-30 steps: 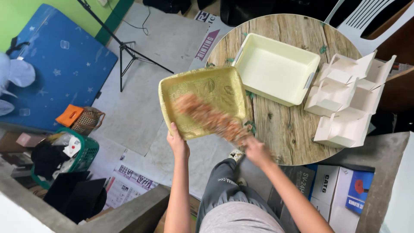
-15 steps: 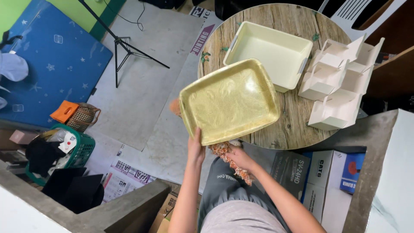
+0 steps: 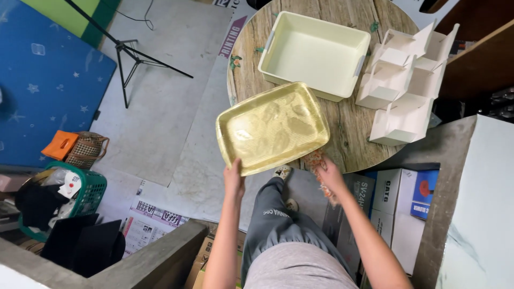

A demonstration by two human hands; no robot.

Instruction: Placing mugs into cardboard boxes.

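While I watch: left hand (image 3: 234,179) fingers clamped on yellow tray (image 3: 272,127) at its 7 o'clock corner.
Right hand (image 3: 328,174): fingers closed on orange cloth (image 3: 317,160).
Risk: I judge the one-handed tray could tip off the round table (image 3: 342,123).

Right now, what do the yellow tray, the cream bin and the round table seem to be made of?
Yellow tray: probably thin glossy plastic; it shines and shows a faint pressed pattern. Cream bin: likely matte moulded plastic, with smooth walls and rounded corners. Table: weathered wood by its visible grain, though it could be a wood-look surface.
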